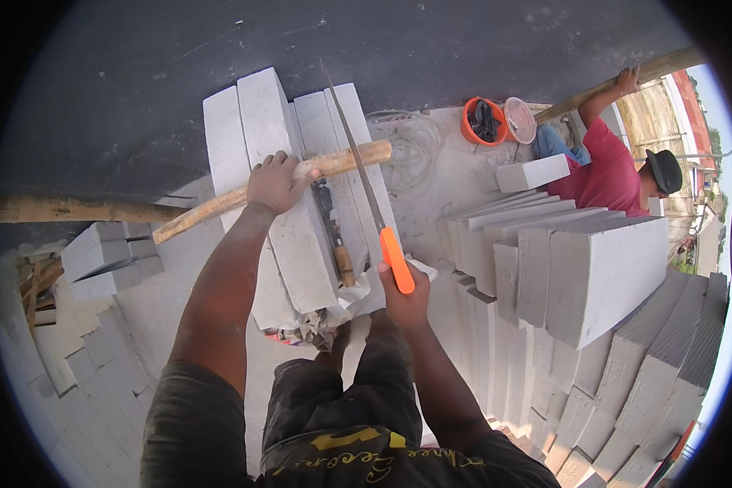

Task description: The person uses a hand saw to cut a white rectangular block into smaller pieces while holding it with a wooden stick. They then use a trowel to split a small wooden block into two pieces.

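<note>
My left hand is wrapped over a round wooden pole, pressing it down across pale lightweight concrete blocks. In my right hand is the orange handle of a hand saw. Its long blade points away from me and crosses the pole near the pole's right end. Whether the teeth have cut into the wood cannot be seen. Between the blocks, below the pole, lies a dark tool with a wooden handle, its kind unclear. Crumpled pale sacking lies at the blocks' near end.
Tall stacks of blocks stand at the right, with more blocks at the left. An orange bucket with black plastic inside sits by the dark wall. A person in a red shirt holds another pole at far right.
</note>
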Tool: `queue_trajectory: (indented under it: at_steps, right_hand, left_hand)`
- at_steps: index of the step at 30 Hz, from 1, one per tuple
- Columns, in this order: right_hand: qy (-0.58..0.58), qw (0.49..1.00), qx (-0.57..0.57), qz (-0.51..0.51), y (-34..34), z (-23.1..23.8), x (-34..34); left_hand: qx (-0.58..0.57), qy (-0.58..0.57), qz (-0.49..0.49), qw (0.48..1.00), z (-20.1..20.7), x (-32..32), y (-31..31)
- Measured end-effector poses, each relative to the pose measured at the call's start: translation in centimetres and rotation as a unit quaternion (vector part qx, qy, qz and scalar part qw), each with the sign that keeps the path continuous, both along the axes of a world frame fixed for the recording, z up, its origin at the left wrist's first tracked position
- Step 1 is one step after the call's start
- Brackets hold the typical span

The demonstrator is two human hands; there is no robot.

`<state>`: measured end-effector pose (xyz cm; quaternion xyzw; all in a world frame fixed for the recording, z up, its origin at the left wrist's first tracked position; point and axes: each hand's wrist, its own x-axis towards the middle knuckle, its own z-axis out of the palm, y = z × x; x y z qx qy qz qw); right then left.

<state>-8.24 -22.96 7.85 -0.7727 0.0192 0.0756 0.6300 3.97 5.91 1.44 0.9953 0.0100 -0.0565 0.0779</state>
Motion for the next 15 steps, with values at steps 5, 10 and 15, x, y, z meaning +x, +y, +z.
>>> queue_trajectory:
  at_steps: [5,10,15]
  right_hand:
    - [0.0,1.0,-0.026,0.007,0.8,1.5,0.5]
    - [0.017,0.999,-0.029,0.006,0.5,1.3,0.2]
    - [0.03,0.998,-0.049,0.004,1.7,2.8,0.7]
  left_hand:
    - [-0.05,0.091,0.086,0.991,2.0,1.3,-0.5]
    - [-0.081,0.246,0.139,0.956,4.2,4.3,-0.6]
    - [-0.043,0.155,0.129,0.979,2.1,3.1,-0.7]
